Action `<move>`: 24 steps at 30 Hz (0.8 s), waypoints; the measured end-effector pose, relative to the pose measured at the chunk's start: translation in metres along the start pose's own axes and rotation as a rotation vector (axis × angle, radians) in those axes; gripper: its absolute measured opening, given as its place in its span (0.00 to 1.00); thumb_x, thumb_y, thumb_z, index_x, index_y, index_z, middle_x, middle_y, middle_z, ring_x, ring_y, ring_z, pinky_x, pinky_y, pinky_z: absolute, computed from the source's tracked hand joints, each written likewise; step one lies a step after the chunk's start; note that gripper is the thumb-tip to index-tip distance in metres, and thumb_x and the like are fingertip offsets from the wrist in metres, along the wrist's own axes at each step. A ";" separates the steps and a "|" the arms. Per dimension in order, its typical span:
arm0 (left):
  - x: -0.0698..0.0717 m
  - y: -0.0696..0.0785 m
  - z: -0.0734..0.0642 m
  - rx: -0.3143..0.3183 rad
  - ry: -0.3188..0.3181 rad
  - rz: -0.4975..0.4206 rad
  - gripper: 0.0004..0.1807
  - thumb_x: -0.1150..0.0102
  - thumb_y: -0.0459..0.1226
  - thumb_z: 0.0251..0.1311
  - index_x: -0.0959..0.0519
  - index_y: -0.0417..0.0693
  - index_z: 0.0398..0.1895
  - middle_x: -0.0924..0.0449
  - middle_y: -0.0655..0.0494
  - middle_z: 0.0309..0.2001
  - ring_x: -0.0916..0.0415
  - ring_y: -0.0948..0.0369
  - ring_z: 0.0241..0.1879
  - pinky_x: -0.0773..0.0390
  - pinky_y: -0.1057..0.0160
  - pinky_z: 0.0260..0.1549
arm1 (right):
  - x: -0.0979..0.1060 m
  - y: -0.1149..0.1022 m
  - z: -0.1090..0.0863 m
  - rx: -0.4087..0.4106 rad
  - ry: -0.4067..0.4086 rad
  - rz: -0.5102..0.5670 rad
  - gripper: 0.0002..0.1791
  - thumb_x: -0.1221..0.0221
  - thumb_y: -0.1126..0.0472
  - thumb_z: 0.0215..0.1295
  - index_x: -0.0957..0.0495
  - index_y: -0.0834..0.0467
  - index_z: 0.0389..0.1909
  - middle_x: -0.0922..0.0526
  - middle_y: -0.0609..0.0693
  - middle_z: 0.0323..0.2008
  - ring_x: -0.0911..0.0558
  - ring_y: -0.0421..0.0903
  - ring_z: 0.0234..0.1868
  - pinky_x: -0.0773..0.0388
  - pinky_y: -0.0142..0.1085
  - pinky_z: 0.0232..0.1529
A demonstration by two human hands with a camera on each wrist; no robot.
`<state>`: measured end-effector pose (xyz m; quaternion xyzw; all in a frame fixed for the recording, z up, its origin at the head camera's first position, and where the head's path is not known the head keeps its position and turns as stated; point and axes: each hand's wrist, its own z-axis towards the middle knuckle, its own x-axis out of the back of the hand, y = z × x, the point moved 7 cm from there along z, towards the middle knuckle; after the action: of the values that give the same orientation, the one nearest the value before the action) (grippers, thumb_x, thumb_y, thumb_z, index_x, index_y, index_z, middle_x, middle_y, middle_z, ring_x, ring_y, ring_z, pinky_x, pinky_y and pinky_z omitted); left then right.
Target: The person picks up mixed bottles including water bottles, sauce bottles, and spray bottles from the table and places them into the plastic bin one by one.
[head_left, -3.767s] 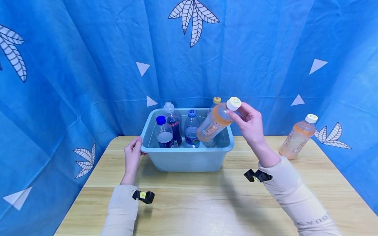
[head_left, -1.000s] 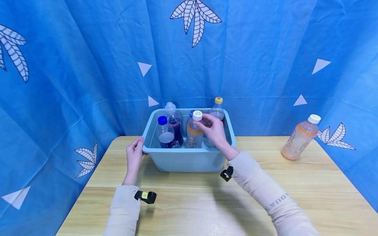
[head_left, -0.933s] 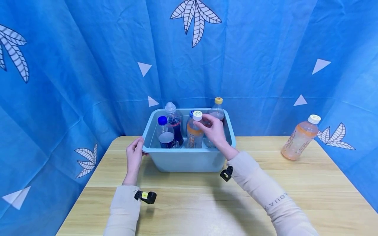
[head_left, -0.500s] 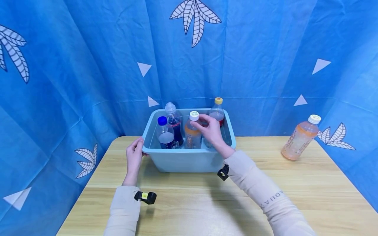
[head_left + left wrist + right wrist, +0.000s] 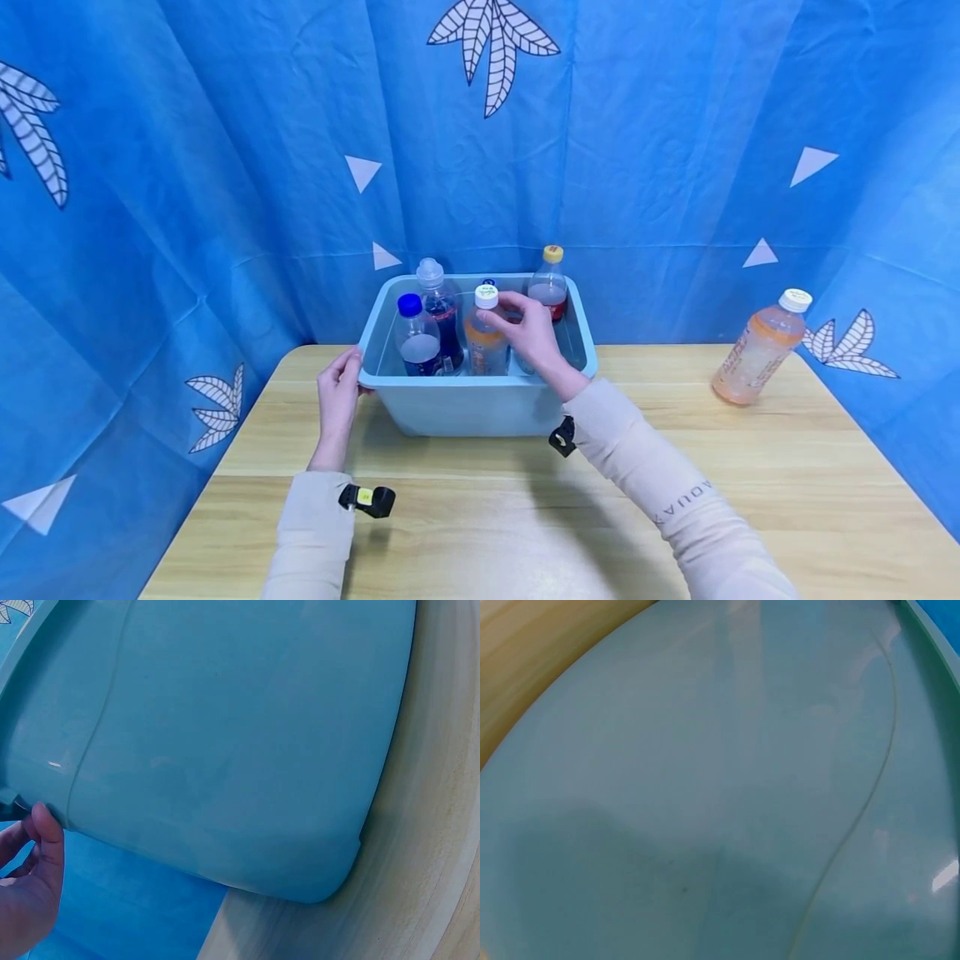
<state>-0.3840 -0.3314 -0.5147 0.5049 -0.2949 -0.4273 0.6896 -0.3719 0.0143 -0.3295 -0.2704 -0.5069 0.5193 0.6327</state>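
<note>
Inside a pale blue plastic bin (image 5: 472,408), my right hand (image 5: 534,333) holds a drink bottle (image 5: 487,348) with orange bands and a white cap. Thumb and fingers are at its neck, just under the cap, and the bottle stands upright. My left hand (image 5: 339,392) grips the bin's left front rim; the left wrist view shows the thumb against the rim's corner. Mostly hidden behind the held bottle is a blue-capped bottle (image 5: 489,282). The right wrist view shows only the bin's wall (image 5: 705,765), without the hand.
Also in the bin stand a blue-capped bottle (image 5: 420,346), a dark-labelled bottle (image 5: 446,317) with a clear domed cap, and a yellow-capped bottle (image 5: 549,290). A second orange bottle (image 5: 756,357) stands on the wooden table (image 5: 465,533) at right. Blue curtain (image 5: 645,167) hangs behind.
The orange bottle in my right hand has gone from tilted over the bin's right side to upright inside it, then a little further left. My left hand stays on the rim.
</note>
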 end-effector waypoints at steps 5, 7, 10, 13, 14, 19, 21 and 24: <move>0.000 0.001 0.000 0.010 -0.008 0.017 0.21 0.50 0.55 0.56 0.23 0.60 0.49 0.24 0.50 0.41 0.27 0.57 0.22 0.24 0.64 0.16 | -0.002 0.001 0.000 -0.017 -0.012 -0.015 0.22 0.39 0.48 0.51 0.23 0.53 0.47 0.23 0.47 0.45 0.25 0.43 0.44 0.27 0.36 0.46; 0.000 0.001 0.000 0.026 -0.022 0.007 0.21 0.50 0.55 0.56 0.24 0.59 0.50 0.25 0.50 0.41 0.27 0.58 0.22 0.24 0.63 0.17 | -0.002 0.001 0.000 -0.016 -0.015 -0.018 0.21 0.39 0.49 0.52 0.23 0.53 0.47 0.22 0.47 0.44 0.25 0.43 0.44 0.27 0.36 0.46; -0.003 0.020 -0.009 0.050 -0.058 -0.048 0.21 0.50 0.51 0.58 0.24 0.54 0.51 0.25 0.48 0.42 0.27 0.58 0.21 0.24 0.63 0.18 | -0.002 0.000 0.000 -0.017 -0.017 -0.019 0.21 0.38 0.49 0.52 0.23 0.53 0.46 0.22 0.47 0.44 0.25 0.42 0.43 0.26 0.35 0.45; -0.003 0.021 -0.010 0.058 -0.060 -0.038 0.21 0.50 0.52 0.58 0.25 0.55 0.52 0.25 0.49 0.43 0.27 0.58 0.22 0.24 0.64 0.18 | -0.002 0.000 0.000 -0.021 -0.021 -0.021 0.20 0.39 0.49 0.52 0.23 0.53 0.45 0.22 0.47 0.43 0.25 0.42 0.43 0.27 0.35 0.45; -0.004 0.022 -0.010 0.055 -0.054 -0.026 0.21 0.51 0.53 0.58 0.24 0.56 0.51 0.25 0.50 0.43 0.26 0.58 0.22 0.24 0.65 0.18 | -0.003 0.000 0.000 -0.021 -0.023 -0.024 0.20 0.39 0.49 0.52 0.23 0.53 0.45 0.22 0.47 0.43 0.25 0.42 0.43 0.27 0.35 0.45; 0.000 0.005 -0.002 0.031 -0.002 0.044 0.22 0.51 0.58 0.55 0.23 0.63 0.49 0.25 0.52 0.42 0.27 0.55 0.24 0.24 0.65 0.18 | -0.003 0.000 0.001 -0.030 -0.024 -0.044 0.20 0.39 0.49 0.52 0.23 0.53 0.45 0.22 0.47 0.43 0.25 0.42 0.43 0.27 0.36 0.46; 0.000 0.004 -0.001 0.028 0.001 0.033 0.22 0.50 0.58 0.54 0.23 0.62 0.48 0.25 0.51 0.42 0.27 0.54 0.24 0.24 0.65 0.18 | -0.004 0.001 0.001 -0.039 -0.027 -0.050 0.20 0.38 0.49 0.52 0.23 0.53 0.45 0.22 0.47 0.43 0.25 0.42 0.43 0.27 0.35 0.46; 0.000 0.000 -0.001 0.032 0.001 0.034 0.22 0.50 0.58 0.54 0.23 0.63 0.48 0.25 0.51 0.42 0.27 0.53 0.25 0.24 0.64 0.18 | -0.005 0.004 0.000 -0.049 -0.034 -0.054 0.20 0.38 0.50 0.51 0.23 0.53 0.46 0.22 0.47 0.43 0.25 0.42 0.44 0.27 0.36 0.46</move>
<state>-0.3831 -0.3308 -0.5153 0.5109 -0.3100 -0.4106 0.6887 -0.3733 0.0110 -0.3343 -0.2630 -0.5374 0.4938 0.6310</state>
